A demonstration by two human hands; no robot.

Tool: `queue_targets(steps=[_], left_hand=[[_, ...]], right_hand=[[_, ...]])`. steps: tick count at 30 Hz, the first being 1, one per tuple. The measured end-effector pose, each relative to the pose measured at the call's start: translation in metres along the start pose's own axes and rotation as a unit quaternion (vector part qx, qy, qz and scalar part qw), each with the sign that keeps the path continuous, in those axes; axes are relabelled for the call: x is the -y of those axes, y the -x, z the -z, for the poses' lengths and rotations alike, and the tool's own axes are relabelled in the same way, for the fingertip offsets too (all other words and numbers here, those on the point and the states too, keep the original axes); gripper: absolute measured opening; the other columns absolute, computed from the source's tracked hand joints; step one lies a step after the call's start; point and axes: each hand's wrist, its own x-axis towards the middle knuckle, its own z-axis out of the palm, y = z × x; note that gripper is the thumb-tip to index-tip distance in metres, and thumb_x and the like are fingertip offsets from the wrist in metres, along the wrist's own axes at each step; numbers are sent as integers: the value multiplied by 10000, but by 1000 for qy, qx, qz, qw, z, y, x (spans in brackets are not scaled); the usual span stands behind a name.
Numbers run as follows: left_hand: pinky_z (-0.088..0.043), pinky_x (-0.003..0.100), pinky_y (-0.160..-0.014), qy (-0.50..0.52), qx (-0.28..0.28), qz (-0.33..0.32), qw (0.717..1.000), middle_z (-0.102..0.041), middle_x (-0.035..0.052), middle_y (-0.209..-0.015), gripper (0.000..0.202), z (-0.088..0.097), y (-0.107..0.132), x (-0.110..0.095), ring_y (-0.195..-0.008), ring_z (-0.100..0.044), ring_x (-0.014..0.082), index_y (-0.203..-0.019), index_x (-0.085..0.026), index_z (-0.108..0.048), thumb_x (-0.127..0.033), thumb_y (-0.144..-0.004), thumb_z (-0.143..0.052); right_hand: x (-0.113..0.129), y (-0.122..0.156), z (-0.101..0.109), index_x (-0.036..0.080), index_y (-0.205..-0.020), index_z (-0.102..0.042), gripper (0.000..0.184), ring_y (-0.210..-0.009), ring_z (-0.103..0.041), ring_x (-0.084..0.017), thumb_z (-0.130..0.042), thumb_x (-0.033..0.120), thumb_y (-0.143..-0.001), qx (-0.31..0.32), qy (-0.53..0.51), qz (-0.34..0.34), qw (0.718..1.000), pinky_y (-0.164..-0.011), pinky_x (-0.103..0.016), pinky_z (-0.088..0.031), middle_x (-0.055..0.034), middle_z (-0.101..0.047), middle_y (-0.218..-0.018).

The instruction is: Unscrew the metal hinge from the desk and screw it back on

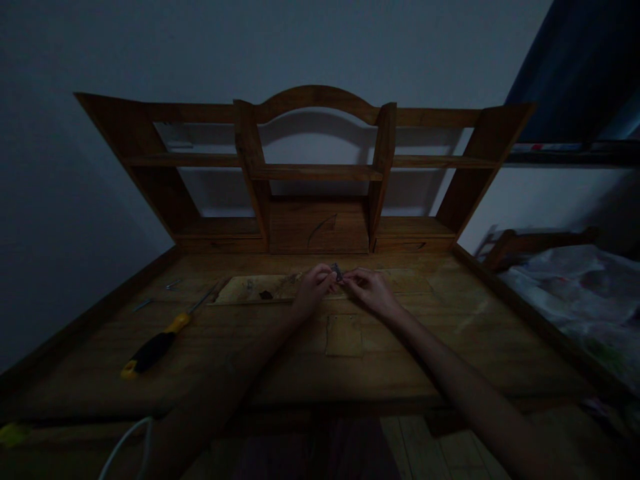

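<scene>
A small dark metal piece [337, 271] is held up between my two hands over the middle of the desk. My left hand [315, 285] is closed in a pinch around its left side. From the right, the fingertips of my right hand [373, 289] pinch together at its lower right edge. The exact shape of the piece is too small and dim to make out. Beneath both hands lies a long, pale wooden strip [240, 291], partly hidden by them. Closer to me is a small square piece of wood [344, 337], flat on the desk.
A yellow and black screwdriver [160, 343] lies on the left of the desk [225, 353]. Small metal parts [143, 305] are beyond it. A wooden shelf unit [315, 172] rises at the back. Raised side boards edge the desk, and plastic wrapping [585, 287] lies off to the right.
</scene>
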Motion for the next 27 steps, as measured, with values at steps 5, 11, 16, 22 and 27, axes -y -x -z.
queue_targets(steps=[5, 11, 16, 22, 27], left_hand=[[-504, 240, -617, -1, 6, 12, 1000, -701, -3, -691, 323, 1, 0, 3, -605, -660, 139, -913, -190, -560, -501, -886, -645], [-488, 227, -587, -1, 14, 6, 1000, -688, -14, -657, 319, -1, 0, 1, -572, -643, 132, -899, -193, -538, -500, -899, -626], [-491, 231, -597, -19, 19, 9, 1000, -693, -22, -661, 304, -2, 0, 1, -572, -644, 133, -911, -199, -545, -491, -896, -628], [-479, 228, -599, 4, 44, 24, 999, -708, -11, -697, 334, -5, 2, -3, -582, -640, 130, -906, -195, -545, -503, -866, -667], [-486, 231, -611, -13, 66, 15, 998, -707, -16, -692, 320, -7, 4, -6, -597, -649, 134, -901, -202, -540, -495, -872, -665]], right_hand=[[-7, 0, -2, 230, -947, -768, 155, -771, -681, -184, -665, 338, -904, -4, -5, 7, 1000, -725, -311, -514, -48, -747, -879], [-7, 1, -2, 232, -936, -761, 130, -727, -660, -171, -666, 306, -888, -8, 16, 20, 1000, -698, -304, -498, -35, -733, -843], [-4, 1, -1, 216, -910, -753, 126, -731, -659, -166, -645, 276, -883, -10, 20, 15, 1000, -691, -291, -486, -33, -730, -835], [-5, 0, -1, 204, -873, -720, 91, -736, -659, -161, -634, 221, -849, -11, 17, 1, 1000, -696, -278, -486, -28, -729, -831], [-8, 0, -1, 204, -893, -706, 88, -717, -647, -157, -671, 224, -815, -14, 20, -5, 1000, -673, -272, -474, -27, -719, -824]])
